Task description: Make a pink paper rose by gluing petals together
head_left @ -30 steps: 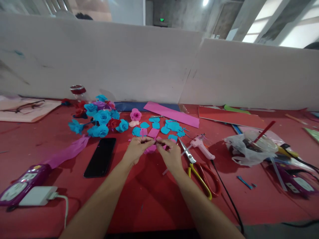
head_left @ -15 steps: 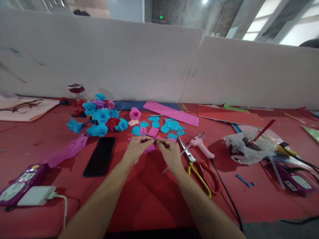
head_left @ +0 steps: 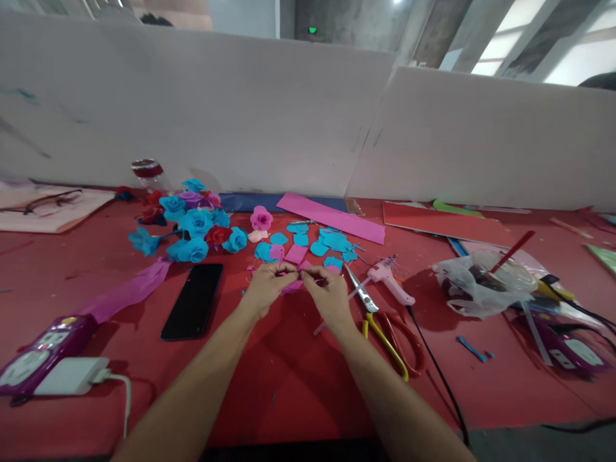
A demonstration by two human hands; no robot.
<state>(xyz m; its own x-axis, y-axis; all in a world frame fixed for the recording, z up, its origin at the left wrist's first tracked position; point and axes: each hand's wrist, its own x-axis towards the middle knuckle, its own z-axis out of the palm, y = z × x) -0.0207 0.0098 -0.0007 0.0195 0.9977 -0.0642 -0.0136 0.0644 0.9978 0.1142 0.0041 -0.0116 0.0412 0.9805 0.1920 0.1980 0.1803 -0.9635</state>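
Observation:
My left hand (head_left: 264, 289) and my right hand (head_left: 329, 294) meet over the red table (head_left: 289, 378), fingertips pinched together on a small pink paper piece (head_left: 292, 286). Most of that piece is hidden behind my fingers. Just beyond lie cut pink and blue petal shapes (head_left: 332, 242) and a finished pink paper rose (head_left: 261, 219). A heap of blue, red and purple paper roses (head_left: 192, 224) sits to the left.
A black phone (head_left: 193, 300) lies left of my hands; scissors with yellow and red handles (head_left: 385, 324) and a glue gun (head_left: 389, 281) lie right. Further off are a purple power strip (head_left: 41, 353), a plastic cup in a bag (head_left: 486, 279) and coloured paper sheets (head_left: 332, 217).
Both hands stay pinched on the pink piece with only slight finger movement; the view has shifted a little.

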